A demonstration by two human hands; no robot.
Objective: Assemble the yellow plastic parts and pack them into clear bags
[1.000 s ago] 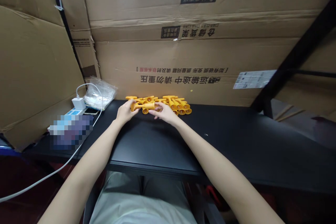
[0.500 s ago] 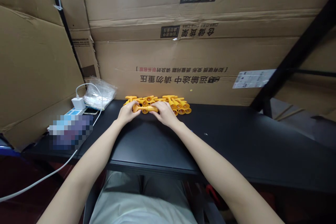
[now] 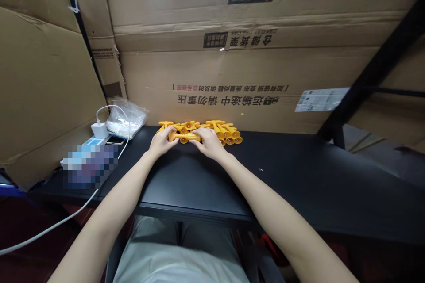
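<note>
Between my two hands is a yellow T-shaped plastic piece with a flared cup end [image 3: 182,136], held lying sideways. My left hand [image 3: 160,141] pinches its flared left end between thumb and fingers. At the other end, my right hand [image 3: 210,142] has its fingers and thumb closed around the piece. Right behind it lies a pile of similar yellow pieces [image 3: 229,133], several with their round open cups facing me. My hands hide part of the pile.
The pile rests on a black tabletop [image 3: 199,181] against an upright cardboard sheet [image 3: 212,68]. To the left are a white charger [image 3: 99,131], a power strip, a phone [image 3: 115,140], a clear plastic bag [image 3: 128,117] and a white cable [image 3: 75,215]. A black post [image 3: 365,66] slants at right.
</note>
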